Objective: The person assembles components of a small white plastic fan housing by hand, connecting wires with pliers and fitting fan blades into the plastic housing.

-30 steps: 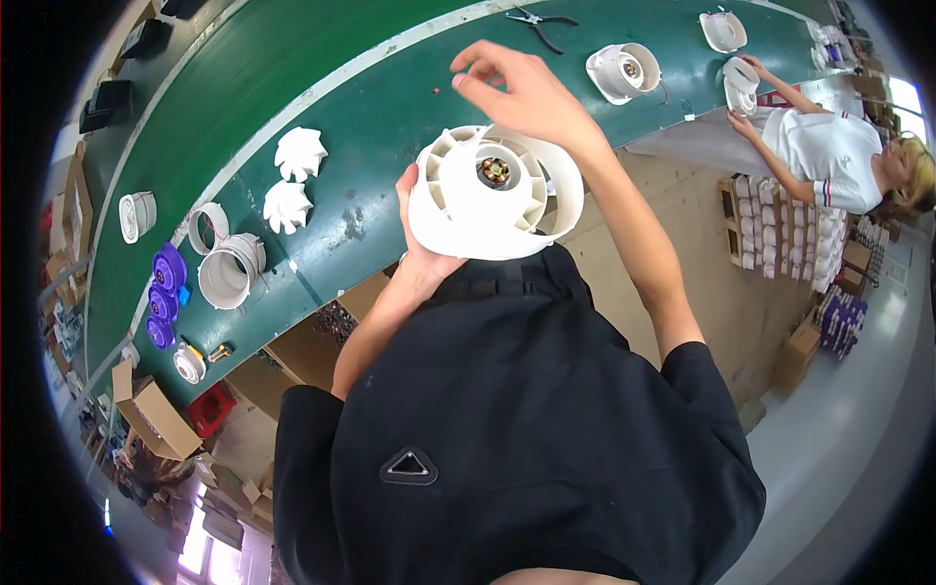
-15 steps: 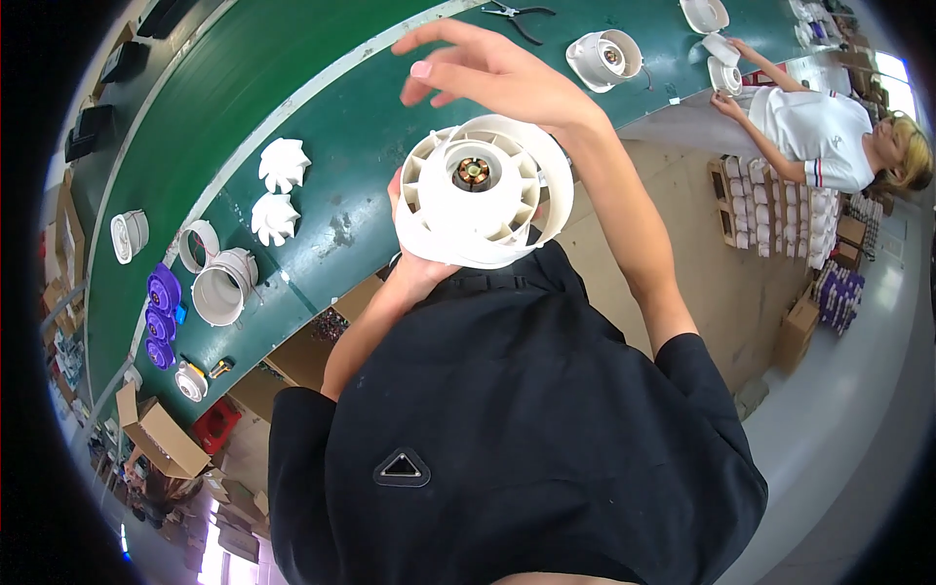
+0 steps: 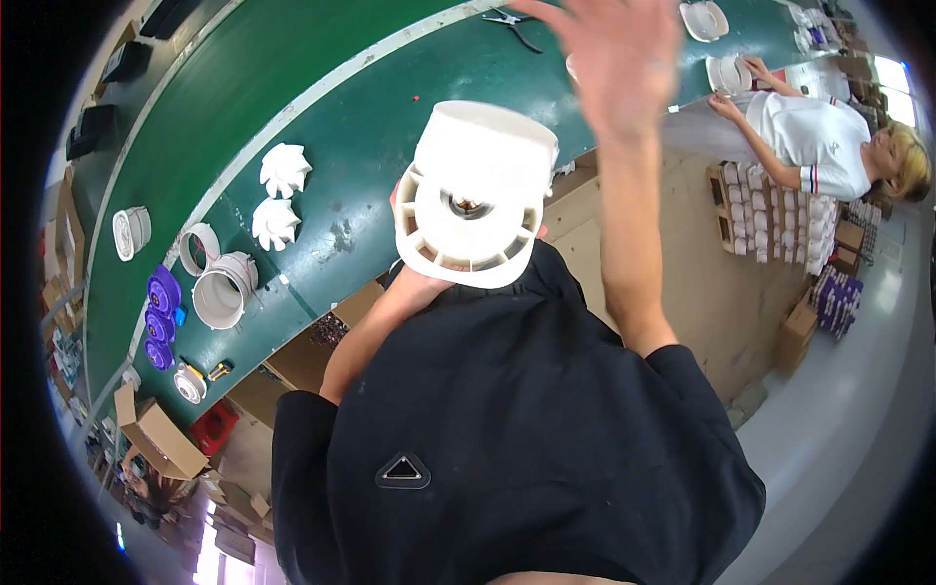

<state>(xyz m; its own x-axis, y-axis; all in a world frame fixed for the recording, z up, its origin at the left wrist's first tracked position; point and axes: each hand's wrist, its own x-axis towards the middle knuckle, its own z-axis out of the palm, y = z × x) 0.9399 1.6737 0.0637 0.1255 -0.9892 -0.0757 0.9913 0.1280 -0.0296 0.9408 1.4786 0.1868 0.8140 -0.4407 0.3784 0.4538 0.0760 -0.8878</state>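
Observation:
A white plastic fan housing [image 3: 483,146] with a ring of vanes and a copper-coloured motor core rests in my left hand [image 3: 419,283]. That hand wraps round it from below and the left, with most fingers hidden behind it. My right hand [image 3: 624,68] is raised over the far side of the bench, empty, its fingers spread and smeared by motion. Another white housing [image 3: 572,67] is almost wholly hidden behind it. Pliers [image 3: 515,26] lie to the left of the right hand.
On the green bench [image 3: 341,195] lie two white fan impellers [image 3: 285,171], white cylindrical housings [image 3: 222,292] and several purple parts [image 3: 162,322]. A co-worker in a white shirt [image 3: 814,136] handles a white housing [image 3: 728,76] at right. An open cardboard box [image 3: 161,434] stands lower left.
My right hand has moved right and away from the housing, spreading its fingers. The housing in my left hand has tilted, showing more of its outer wall. The co-worker has brought two white parts together.

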